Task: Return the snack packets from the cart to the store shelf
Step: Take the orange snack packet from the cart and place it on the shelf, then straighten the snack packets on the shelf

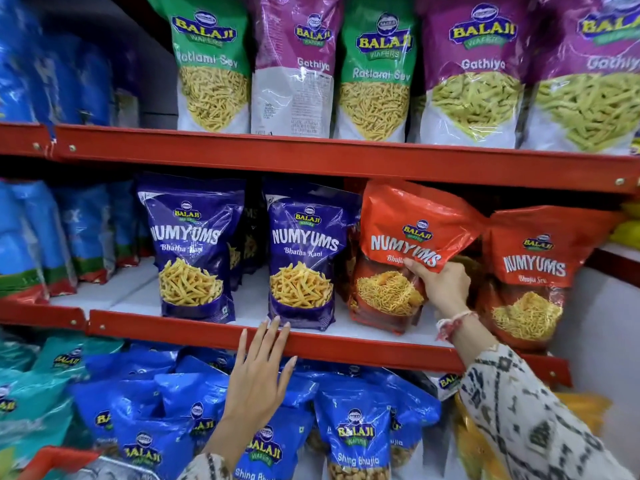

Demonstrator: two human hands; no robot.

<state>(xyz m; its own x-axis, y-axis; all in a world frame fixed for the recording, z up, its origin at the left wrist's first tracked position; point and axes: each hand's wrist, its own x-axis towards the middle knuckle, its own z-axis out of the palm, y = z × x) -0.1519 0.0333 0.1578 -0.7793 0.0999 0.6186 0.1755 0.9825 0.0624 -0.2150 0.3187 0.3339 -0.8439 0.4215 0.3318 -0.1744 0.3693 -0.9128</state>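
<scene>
**Red packet on the middle shelf**

My right hand (445, 289) gripped the red packet (398, 261) by its side; it stood tilted on the middle shelf (214, 332), between a purple packet (304, 258) and another red one (530, 275). My left hand (258, 379) was open, fingertips touching the shelf's red edge.

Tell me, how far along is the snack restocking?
Done: the middle shelf already holds purple Bhatha Kani packets upright. In hand: the right hand grips an orange Bhujia Sev packet, its base on the shelf but its top bent over. The left hand is open at the shelf edge. Left: the cart isn't visible, so I can't tell.
</scene>
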